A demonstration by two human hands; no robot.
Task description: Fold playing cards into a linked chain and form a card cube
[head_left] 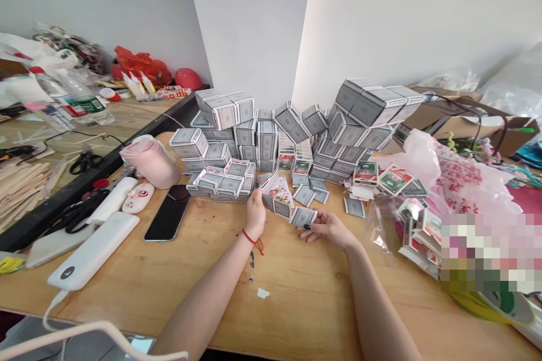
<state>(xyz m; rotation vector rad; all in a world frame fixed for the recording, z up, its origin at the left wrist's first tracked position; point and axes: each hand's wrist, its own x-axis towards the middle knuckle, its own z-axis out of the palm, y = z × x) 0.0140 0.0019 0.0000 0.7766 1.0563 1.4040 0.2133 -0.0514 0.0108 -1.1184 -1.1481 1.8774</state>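
My left hand (256,211), with a red string on its wrist, grips a partly folded piece made of playing cards (277,204), whose inner faces show. Its fingers are closed at the piece's left edge. Just to the right, my right hand (329,229) pinches a single grey-backed playing card (304,216), close to the folded piece. Behind both hands stand stacks of card boxes built from grey-backed cards (258,135), with a taller stack (372,104) on the right. Loose cards (354,207) lie on the table beyond my right hand.
A black phone (167,214), a white power bank (93,251) and a pink roll (150,162) lie left. Card packs (393,179), opened cartons (421,237) and a pink-white plastic bag (470,175) crowd the right. A paper scrap (263,293) lies in front on the wooden table (305,299).
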